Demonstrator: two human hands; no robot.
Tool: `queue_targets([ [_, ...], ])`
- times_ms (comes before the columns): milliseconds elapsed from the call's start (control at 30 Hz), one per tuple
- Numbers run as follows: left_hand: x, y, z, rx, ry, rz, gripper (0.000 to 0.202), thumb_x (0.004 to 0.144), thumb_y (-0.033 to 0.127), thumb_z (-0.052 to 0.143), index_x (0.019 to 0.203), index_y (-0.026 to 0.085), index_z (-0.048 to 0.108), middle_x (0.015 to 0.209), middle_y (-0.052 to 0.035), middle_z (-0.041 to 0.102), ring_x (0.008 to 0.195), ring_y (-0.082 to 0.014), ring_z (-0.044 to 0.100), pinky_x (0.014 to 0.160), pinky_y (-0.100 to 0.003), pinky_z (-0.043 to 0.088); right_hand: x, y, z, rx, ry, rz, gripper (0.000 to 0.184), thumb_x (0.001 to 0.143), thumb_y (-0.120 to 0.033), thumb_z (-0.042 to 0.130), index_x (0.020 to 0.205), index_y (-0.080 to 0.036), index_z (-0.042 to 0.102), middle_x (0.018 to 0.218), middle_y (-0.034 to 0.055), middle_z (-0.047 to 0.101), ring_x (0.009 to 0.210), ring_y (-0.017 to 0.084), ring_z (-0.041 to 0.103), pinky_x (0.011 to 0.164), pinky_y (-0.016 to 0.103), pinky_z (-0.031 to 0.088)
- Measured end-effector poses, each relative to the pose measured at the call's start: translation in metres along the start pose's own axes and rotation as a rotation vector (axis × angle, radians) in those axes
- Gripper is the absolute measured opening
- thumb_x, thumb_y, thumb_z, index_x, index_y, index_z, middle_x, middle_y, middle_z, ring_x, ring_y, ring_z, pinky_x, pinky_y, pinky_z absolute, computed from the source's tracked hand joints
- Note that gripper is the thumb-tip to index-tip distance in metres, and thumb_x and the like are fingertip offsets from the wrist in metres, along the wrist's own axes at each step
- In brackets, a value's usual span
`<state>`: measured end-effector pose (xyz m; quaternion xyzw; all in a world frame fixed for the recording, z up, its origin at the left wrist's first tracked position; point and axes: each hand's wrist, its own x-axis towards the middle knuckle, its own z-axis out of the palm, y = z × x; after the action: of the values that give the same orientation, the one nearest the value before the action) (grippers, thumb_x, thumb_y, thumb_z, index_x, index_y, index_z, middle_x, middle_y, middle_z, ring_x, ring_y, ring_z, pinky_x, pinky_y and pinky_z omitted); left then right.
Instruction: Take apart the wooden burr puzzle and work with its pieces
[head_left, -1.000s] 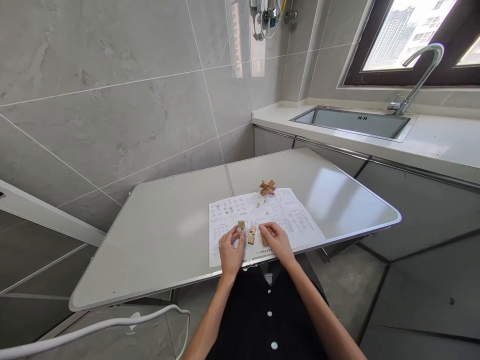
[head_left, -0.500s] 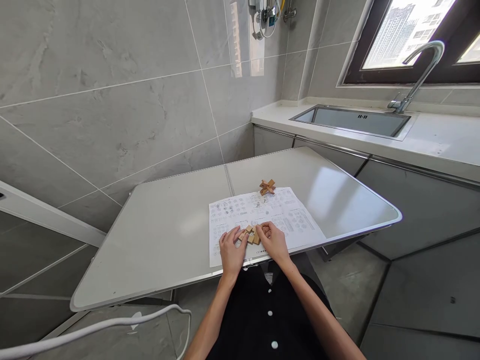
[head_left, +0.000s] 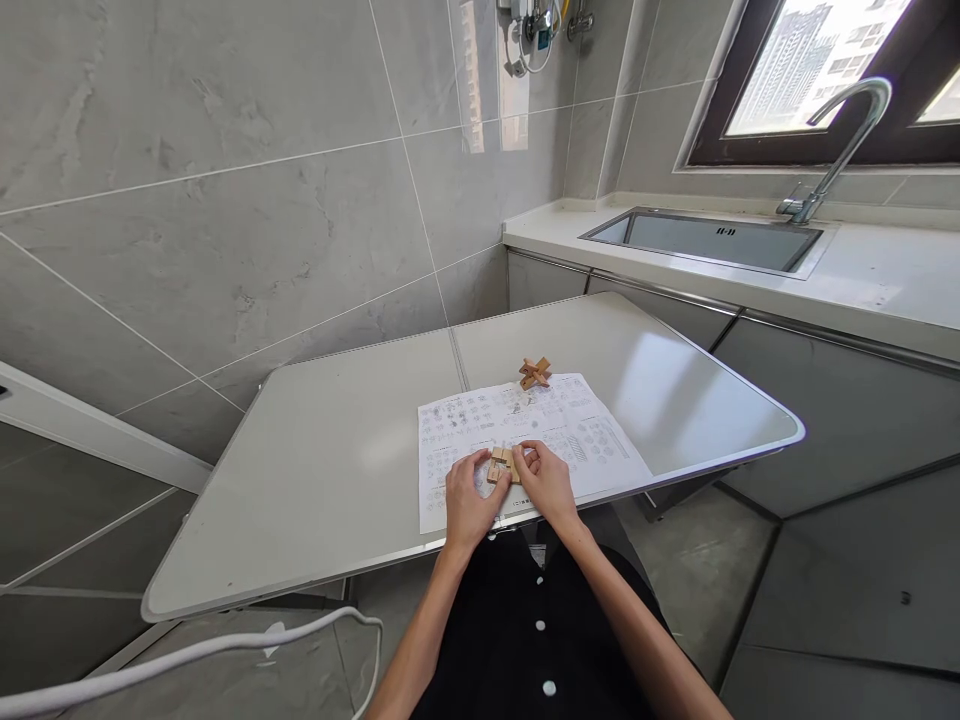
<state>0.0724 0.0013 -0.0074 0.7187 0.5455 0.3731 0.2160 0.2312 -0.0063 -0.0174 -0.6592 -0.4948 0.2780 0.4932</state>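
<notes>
Shifted rightward since a moment ago, the left hand point(head_left: 472, 497) pinches wooden pieces point(head_left: 498, 455), partly hiding them, toward the front of the printed sheet point(head_left: 609, 462); interlocked bars point(head_left: 535, 374) rest at its far edge. Near its front, the right hand point(head_left: 549, 484) meets the pieces, its hidden grip impossible to tell.

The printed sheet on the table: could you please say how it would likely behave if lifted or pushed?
Thin-looking, the printed sheet would probably flop when lifted. On the glossy tabletop it might slide easily when pushed, perhaps disturbing the wooden pieces on it.
</notes>
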Motion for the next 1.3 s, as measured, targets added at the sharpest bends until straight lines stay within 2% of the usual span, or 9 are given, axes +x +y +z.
queue_targets([
  [200,0.000,-0.003,0.002,0.057,-0.071,0.100,0.071,0.081,0.049,0.083,0.142,0.029,0.052,0.141,-0.0101,0.064,0.132,-0.0334,0.059,0.111,-0.052,0.046,-0.001,0.000,-0.001,-0.016,-0.017,-0.014,0.038,0.097,-0.051,0.057,0.104,-0.017,0.074,0.075,0.0069,0.072,0.069,0.025,0.068,0.068,0.034,0.051],
  [300,0.000,-0.006,0.004,0.062,-0.090,0.124,0.078,0.079,0.048,0.085,0.146,0.030,0.048,0.143,-0.0104,0.062,0.134,-0.0342,0.057,0.113,-0.053,0.045,0.000,0.000,-0.002,-0.015,-0.021,-0.018,0.037,0.097,-0.047,0.056,0.105,-0.017,0.075,0.083,0.0094,0.076,0.078,0.027,0.070,0.074,0.035,0.053],
  [467,0.006,-0.008,0.003,0.030,-0.130,0.128,0.078,0.080,0.047,0.085,0.146,0.030,0.047,0.145,-0.0108,0.059,0.136,-0.0338,0.055,0.114,-0.053,0.044,0.001,0.002,-0.001,0.006,-0.024,-0.023,0.034,0.099,-0.042,0.051,0.107,-0.018,0.074,0.096,0.0114,0.078,0.089,0.028,0.072,0.082,0.037,0.053],
  [633,0.027,-0.003,-0.006,0.030,-0.272,0.263,0.087,0.075,0.050,0.089,0.148,0.031,0.046,0.148,-0.0101,0.056,0.138,-0.0335,0.051,0.117,-0.053,0.042,-0.001,0.005,0.000,0.041,0.027,0.006,0.038,0.100,-0.047,0.048,0.112,-0.016,0.065,0.097,0.0132,0.073,0.082,0.027,0.071,0.073,0.037,0.053],
  [733,0.043,0.001,-0.011,0.045,-0.405,0.362,0.084,0.074,0.053,0.088,0.147,0.032,0.050,0.141,-0.0108,0.060,0.133,-0.0343,0.055,0.112,-0.052,0.046,-0.004,0.004,0.000,0.087,0.040,0.016,0.039,0.102,-0.050,0.046,0.117,-0.016,0.059,0.093,0.0103,0.071,0.073,0.025,0.070,0.068,0.034,0.053],
  [900,0.064,0.000,-0.011,0.086,-0.486,0.415,0.072,0.069,0.052,0.091,0.132,0.030,0.064,0.125,-0.0104,0.066,0.116,-0.0322,0.063,0.104,-0.048,0.050,-0.005,0.003,0.000,0.147,0.043,0.026,0.038,0.103,-0.052,0.044,0.116,-0.017,0.054,0.089,0.0073,0.069,0.066,0.022,0.069,0.060,0.031,0.051],
  [1067,0.075,-0.010,-0.011,0.039,-0.375,0.416,0.057,0.069,0.048,0.092,0.117,0.029,0.069,0.109,-0.0066,0.069,0.103,-0.0274,0.066,0.093,-0.041,0.055,-0.005,0.004,-0.001,0.186,0.030,0.025,0.040,0.103,-0.054,0.043,0.115,-0.018,0.055,0.089,0.0081,0.068,0.064,0.021,0.067,0.057,0.030,0.051],
  [1200,0.090,-0.029,-0.020,0.053,-0.216,0.262,0.059,0.068,0.057,0.090,0.114,0.025,0.069,0.109,-0.0072,0.067,0.103,-0.0273,0.066,0.092,-0.042,0.055,-0.006,0.005,0.000,0.205,0.010,0.022,0.038,0.103,-0.052,0.043,0.116,-0.018,0.055,0.089,0.0068,0.066,0.059,0.019,0.064,0.054,0.029,0.049],
  [1300,0.106,-0.048,-0.034,0.051,-0.006,0.089,0.058,0.068,0.059,0.090,0.109,0.024,0.070,0.110,-0.0066,0.068,0.104,-0.0251,0.067,0.093,-0.039,0.056,-0.006,0.006,0.001,0.210,-0.003,0.015,0.037,0.104,-0.051,0.043,0.115,-0.018,0.056,0.085,0.0048,0.064,0.059,0.018,0.062,0.054,0.029,0.047],
])
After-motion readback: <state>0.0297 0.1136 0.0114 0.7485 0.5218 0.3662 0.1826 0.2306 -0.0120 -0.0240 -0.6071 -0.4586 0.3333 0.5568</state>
